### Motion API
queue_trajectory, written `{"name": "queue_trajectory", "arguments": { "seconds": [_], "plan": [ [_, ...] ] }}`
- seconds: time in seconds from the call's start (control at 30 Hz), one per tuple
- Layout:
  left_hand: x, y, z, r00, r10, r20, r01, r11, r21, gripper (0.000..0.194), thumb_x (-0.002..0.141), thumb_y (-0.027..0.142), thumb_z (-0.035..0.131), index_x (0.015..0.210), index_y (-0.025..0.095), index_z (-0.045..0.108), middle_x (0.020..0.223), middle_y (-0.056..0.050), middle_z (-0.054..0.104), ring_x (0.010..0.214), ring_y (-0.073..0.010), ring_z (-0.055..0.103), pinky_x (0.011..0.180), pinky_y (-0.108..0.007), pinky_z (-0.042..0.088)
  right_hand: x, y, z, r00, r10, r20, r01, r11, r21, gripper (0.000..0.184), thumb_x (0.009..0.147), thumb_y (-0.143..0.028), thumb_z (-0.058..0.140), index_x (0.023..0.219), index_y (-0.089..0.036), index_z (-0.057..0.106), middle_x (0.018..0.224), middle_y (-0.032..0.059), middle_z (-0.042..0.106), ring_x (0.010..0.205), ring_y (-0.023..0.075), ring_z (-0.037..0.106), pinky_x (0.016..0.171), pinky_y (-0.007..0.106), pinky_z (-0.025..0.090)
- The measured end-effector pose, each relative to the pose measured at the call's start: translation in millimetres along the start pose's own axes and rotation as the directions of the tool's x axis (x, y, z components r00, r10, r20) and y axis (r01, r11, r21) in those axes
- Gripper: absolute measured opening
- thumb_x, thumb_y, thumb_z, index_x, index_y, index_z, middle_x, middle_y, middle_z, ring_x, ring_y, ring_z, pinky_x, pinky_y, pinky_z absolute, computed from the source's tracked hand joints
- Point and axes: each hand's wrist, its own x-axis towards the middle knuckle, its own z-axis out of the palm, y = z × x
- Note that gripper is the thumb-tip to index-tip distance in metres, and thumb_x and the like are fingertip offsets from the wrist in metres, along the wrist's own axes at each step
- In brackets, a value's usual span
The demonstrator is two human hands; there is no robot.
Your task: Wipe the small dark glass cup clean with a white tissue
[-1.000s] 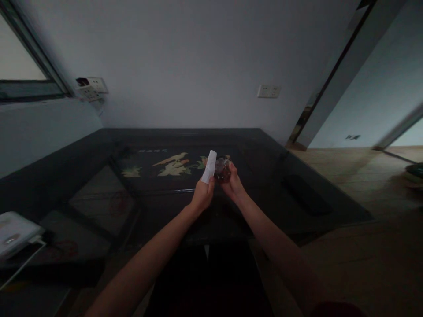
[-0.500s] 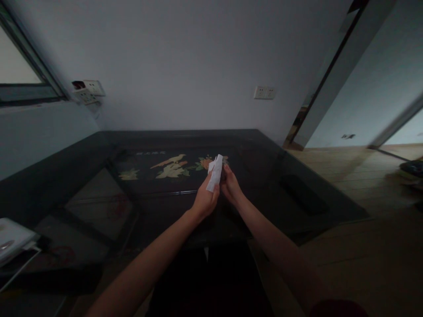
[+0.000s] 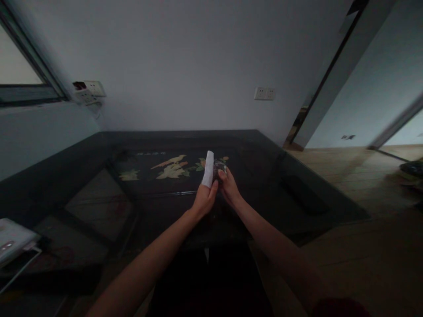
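Over the dark glossy tabletop (image 3: 185,211), both of my hands are close together. My left hand (image 3: 204,200) is closed on a white folded tissue (image 3: 208,169), which stands up as a narrow strip above the fingers. My right hand (image 3: 230,186) is closed around a small dark object with shiny speckles (image 3: 218,169), its thumb lying across the near side. The dark object is right beside the tissue; its kind cannot be made out in the dim light. Part of it is hidden by the fingers.
Beneath the hands, the tabletop carries a bird-and-flower picture (image 3: 173,169). A dark oblong thing (image 3: 304,193) lies at the right. At the left edge is a white device (image 3: 15,240) with a cable. Wall sockets (image 3: 264,93) are behind the table.
The tissue has moved slightly left and now stands straighter and narrower. More of the dark speckled object shows between the hands. My right thumb has come across it.
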Motion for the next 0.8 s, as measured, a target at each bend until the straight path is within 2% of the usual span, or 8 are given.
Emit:
{"name": "queue_trajectory", "arguments": {
  "seconds": [0.17, 0.3, 0.4, 0.5, 0.57, 0.63, 0.7, 0.8],
  "plan": [
    [-3.1, 0.6, 5.0, 0.999, 0.008, 0.031, -0.009, 1.0, 0.025, 0.051, 0.091, 0.03, 0.04, 0.139, 0.013, 0.039, 0.142, -0.011, 0.045, 0.134, -0.0213, 0.038, 0.113, -0.034, 0.027, 6.1, -5.1, -1.0, 0.996, 0.024, -0.088, -0.008, 0.984, 0.179, 0.037, 0.071, -0.049, 0.065, 0.099, -0.024, 0.058, 0.095, 0.0014, 0.065, 0.084, 0.0189, 0.062, 0.078, 0.034, 0.051],
    [-0.8, -0.8, 4.2, 0.999, -0.053, -0.003, 0.052, 0.997, -0.057, 0.045, 0.09, 0.032, 0.044, 0.131, 0.013, 0.051, 0.127, -0.009, 0.06, 0.126, -0.0223, 0.049, 0.11, -0.036, 0.033, 10.8, -8.0, -3.3, 0.985, 0.019, -0.172, 0.017, 0.978, 0.206, 0.035, 0.07, -0.048, 0.066, 0.094, -0.023, 0.058, 0.09, 0.0008, 0.065, 0.082, 0.0179, 0.062, 0.075, 0.034, 0.051],
    [5.3, -6.7, 0.9, 0.986, -0.14, -0.093, 0.12, 0.974, -0.191, 0.043, 0.087, 0.038, 0.049, 0.12, 0.012, 0.06, 0.122, -0.01, 0.063, 0.122, -0.0239, 0.052, 0.109, -0.037, 0.033, 14.0, -10.5, -7.7, 0.97, 0.002, -0.242, 0.041, 0.984, 0.172, 0.037, 0.069, -0.048, 0.068, 0.094, -0.023, 0.057, 0.092, 0.0009, 0.065, 0.084, 0.0174, 0.062, 0.073, 0.032, 0.052],
    [11.8, -17.9, -1.8, 0.933, -0.326, -0.15, 0.247, 0.887, -0.389, 0.043, 0.083, 0.041, 0.055, 0.113, 0.011, 0.062, 0.118, -0.011, 0.065, 0.117, -0.0262, 0.056, 0.105, -0.04, 0.038, 18.3, -16.2, -14.9, 0.952, -0.005, -0.307, 0.039, 0.994, 0.106, 0.042, 0.066, -0.046, 0.072, 0.098, -0.025, 0.054, 0.094, 0.0008, 0.065, 0.082, 0.0165, 0.062, 0.067, 0.03, 0.052],
    [14.6, -25.0, -2.0, 0.87, -0.481, -0.106, 0.367, 0.776, -0.512, 0.038, 0.083, 0.036, 0.056, 0.11, 0.01, 0.062, 0.111, -0.012, 0.069, 0.106, -0.0262, 0.063, 0.097, -0.041, 0.046, 22.3, -22.5, -22.9, 0.952, -0.004, -0.305, 0.024, 0.998, 0.062, 0.048, 0.065, -0.046, 0.073, 0.104, -0.026, 0.053, 0.096, 0.0015, 0.064, 0.082, 0.0165, 0.063, 0.066, 0.03, 0.052],
    [16.1, -28.7, -1.1, 0.806, -0.589, -0.055, 0.444, 0.664, -0.602, 0.03, 0.084, 0.026, 0.053, 0.108, 0.01, 0.062, 0.104, -0.012, 0.07, 0.097, -0.0241, 0.067, 0.089, -0.039, 0.052, 26.9, -30.3, -36.0, 0.961, -0.017, -0.275, 0.016, 1.0, -0.006, 0.053, 0.065, -0.046, 0.073, 0.11, -0.027, 0.052, 0.101, 0.0027, 0.063, 0.084, 0.0174, 0.063, 0.07, 0.033, 0.053],
    [16.7, -28.3, 0.1, 0.771, -0.636, -0.022, 0.468, 0.591, -0.657, 0.024, 0.084, 0.018, 0.051, 0.105, 0.01, 0.061, 0.101, -0.011, 0.071, 0.092, -0.0217, 0.068, 0.085, -0.035, 0.054, 31.0, -38.0, -55.2, 0.963, -0.064, -0.262, 0.026, 0.989, -0.144, 0.063, 0.061, -0.044, 0.075, 0.117, -0.028, 0.052, 0.106, 0.0037, 0.061, 0.086, 0.019, 0.064, 0.074, 0.037, 0.054],
    [17.3, -23.2, 0.7, 0.756, -0.655, 0.013, 0.483, 0.544, -0.686, 0.022, 0.084, 0.014, 0.05, 0.102, 0.011, 0.061, 0.099, -0.011, 0.071, 0.09, -0.02, 0.069, 0.082, -0.032, 0.055, 34.0, -44.8, -91.4, 0.982, -0.164, -0.089, 0.11, 0.893, -0.435, 0.084, 0.052, -0.036, 0.082, 0.128, -0.027, 0.048, 0.113, 0.0062, 0.06, 0.096, 0.0231, 0.062, 0.09, 0.043, 0.049]
  ]
}}
